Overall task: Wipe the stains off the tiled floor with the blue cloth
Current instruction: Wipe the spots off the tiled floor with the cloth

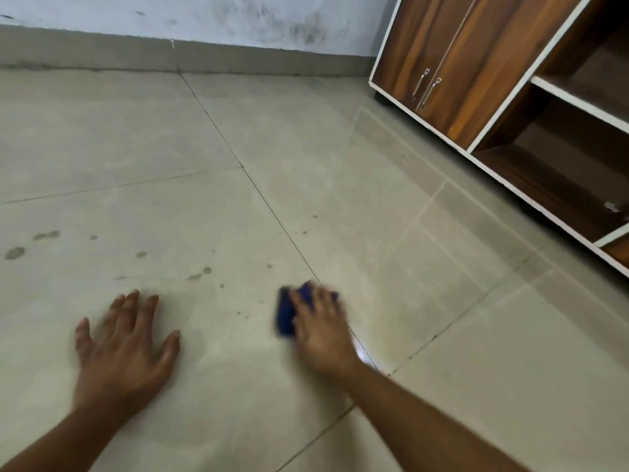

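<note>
My right hand (321, 330) presses a folded blue cloth (286, 313) flat against the beige tiled floor (340, 185), right beside a dark grout line. The cloth sticks out to the left of the fingers and past their tips. My left hand (124, 342) lies palm down on the floor with its fingers spread, holding nothing. Dark round stains (200, 273) dot the tile ahead of my left hand, with more stains (15, 252) at the far left edge. Both hands look blurred.
A brown wooden cabinet (452, 63) with white edges and two metal handles stands at the back right; its open shelves (578, 137) run along the right side. A smudged white wall (238, 15) with a grey skirting closes off the back.
</note>
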